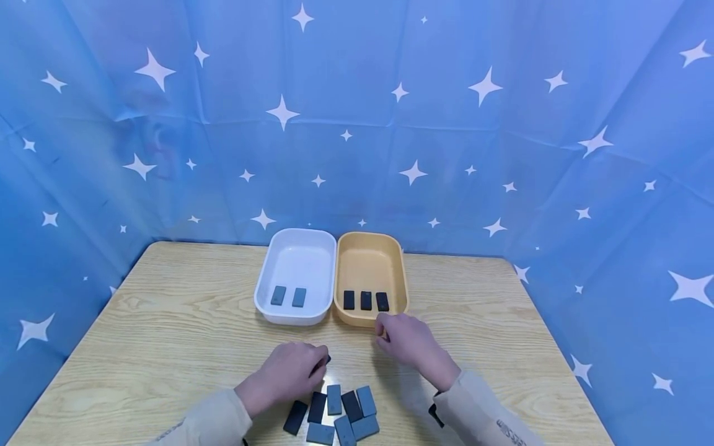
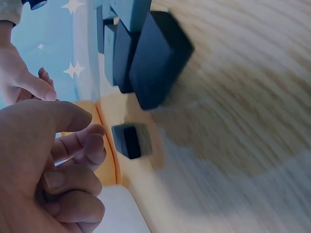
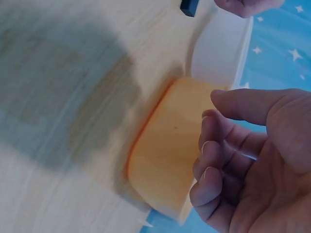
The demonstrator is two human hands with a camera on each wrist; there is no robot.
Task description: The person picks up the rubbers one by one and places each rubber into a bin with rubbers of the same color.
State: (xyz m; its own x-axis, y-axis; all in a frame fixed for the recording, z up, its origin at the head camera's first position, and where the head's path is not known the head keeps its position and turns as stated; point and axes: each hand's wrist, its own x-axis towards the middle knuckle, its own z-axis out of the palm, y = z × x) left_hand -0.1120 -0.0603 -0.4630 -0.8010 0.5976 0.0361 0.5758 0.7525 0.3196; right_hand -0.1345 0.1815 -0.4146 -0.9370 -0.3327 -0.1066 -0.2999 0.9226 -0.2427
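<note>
My left hand [image 1: 292,371] is low over the table, its fingers loosely bent and nothing between them. Just beyond its fingertips a small black rectangular block [image 2: 127,141] rests on the wood, mostly covered by the hand in the head view. My right hand [image 1: 409,344] hovers at the near rim of the yellow tray [image 1: 370,248]; in the right wrist view its relaxed, half-bent fingers hold nothing. Three black blocks [image 1: 365,301] stand in a row inside that tray. Two blue-grey blocks [image 1: 278,295] lie in the white tray [image 1: 304,238] beside it.
Close to the front, between the two forearms, several blue-grey blocks [image 1: 334,399] and black blocks [image 1: 295,417] lie clustered on the wooden table [image 1: 167,322]. The trays stand side by side towards the back edge, before a blue star-patterned curtain [image 1: 357,155].
</note>
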